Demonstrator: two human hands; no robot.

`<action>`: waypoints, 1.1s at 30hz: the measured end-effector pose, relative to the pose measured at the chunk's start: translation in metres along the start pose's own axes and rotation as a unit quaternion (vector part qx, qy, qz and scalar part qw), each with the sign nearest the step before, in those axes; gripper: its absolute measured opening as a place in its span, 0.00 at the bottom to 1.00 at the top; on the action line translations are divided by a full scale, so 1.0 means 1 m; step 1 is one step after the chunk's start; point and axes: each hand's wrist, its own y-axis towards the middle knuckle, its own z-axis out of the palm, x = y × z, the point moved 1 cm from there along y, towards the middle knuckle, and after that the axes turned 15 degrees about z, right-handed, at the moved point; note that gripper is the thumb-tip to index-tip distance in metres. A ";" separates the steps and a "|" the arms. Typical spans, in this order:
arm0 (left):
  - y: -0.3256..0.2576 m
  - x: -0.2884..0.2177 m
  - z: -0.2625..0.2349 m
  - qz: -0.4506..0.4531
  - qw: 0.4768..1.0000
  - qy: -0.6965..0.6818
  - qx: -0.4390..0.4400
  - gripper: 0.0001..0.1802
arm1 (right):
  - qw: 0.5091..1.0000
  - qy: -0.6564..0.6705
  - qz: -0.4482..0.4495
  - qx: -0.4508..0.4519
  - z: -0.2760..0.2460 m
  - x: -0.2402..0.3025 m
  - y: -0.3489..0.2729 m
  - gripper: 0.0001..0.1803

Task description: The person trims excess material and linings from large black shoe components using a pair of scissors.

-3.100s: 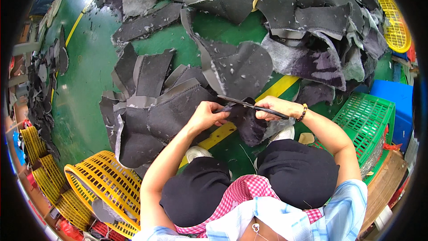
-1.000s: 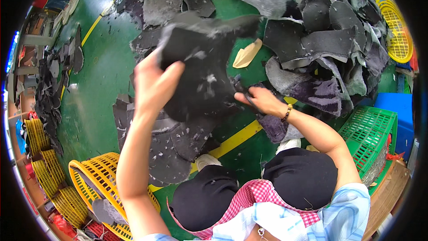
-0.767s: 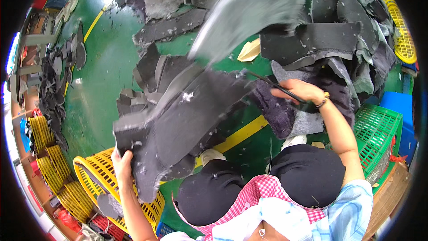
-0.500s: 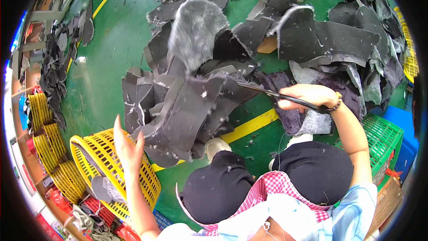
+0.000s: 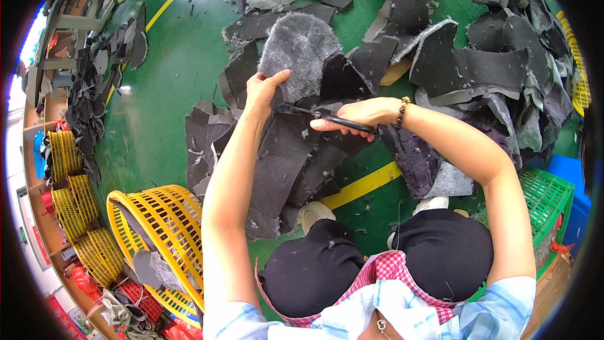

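My left hand (image 5: 261, 93) reaches forward and pinches the lower left edge of a grey fur piece (image 5: 299, 44), thumb on top. In my right hand (image 5: 368, 113) is a pair of black-handled scissors (image 5: 343, 121), its blades pointing left toward the left hand and the lower end of the fur. Whether the blades touch the fur I cannot tell. Beneath both hands lies a heap of dark grey fabric pieces (image 5: 280, 164), specked with lint. A dark, nearly black pile piece (image 5: 343, 79) sits against the fur's right side.
A tilted yellow basket (image 5: 167, 214) with scraps inside stands by my left arm. More dark pieces (image 5: 481, 66) are spread over the green floor (image 5: 157, 107) ahead and right. To my right is a green crate (image 5: 544, 201). Smaller yellow baskets (image 5: 97, 255) line the left side.
My left hand has moved forward and right, from above the yellow basket to the grey fur piece, and closed on it. My right hand has moved left with the scissors.
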 end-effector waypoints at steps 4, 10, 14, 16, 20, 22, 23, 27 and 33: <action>-0.009 -0.002 -0.004 0.069 0.997 0.019 0.039 0.20 | 0.999 0.014 -0.044 -0.022 0.009 0.021 0.000 0.48; -0.025 -0.040 -0.002 0.282 0.948 0.121 0.082 0.06 | 0.979 0.009 -0.087 -0.182 0.028 -0.012 0.033 0.42; -0.087 -0.121 -0.040 0.360 0.910 0.149 0.144 0.03 | 0.960 -0.014 0.000 -0.280 -0.012 -0.114 0.027 0.45; -0.108 -0.117 -0.091 0.355 0.906 0.130 0.189 0.07 | 0.957 0.082 0.051 -0.272 -0.035 -0.178 0.001 0.42; -0.180 -0.066 -0.209 0.088 0.945 0.205 0.239 0.09 | 0.987 0.120 0.030 -0.105 -0.040 -0.193 -0.063 0.33; -0.204 -0.040 -0.251 0.009 0.924 0.248 0.290 0.05 | 0.999 0.045 0.025 -0.011 -0.044 -0.178 -0.090 0.29; -0.212 -0.035 -0.260 -0.006 0.913 0.266 0.310 0.05 | 0.999 0.030 0.018 0.025 -0.045 -0.172 -0.099 0.30; -0.193 -0.071 -0.221 -0.093 0.557 0.715 0.413 0.18 | 0.990 -0.008 -0.114 0.082 -0.055 -0.119 -0.096 0.27; -0.120 -0.063 -0.033 0.217 0.691 0.652 0.224 0.51 | 0.985 0.171 -0.020 -0.016 -0.049 -0.015 -0.033 0.35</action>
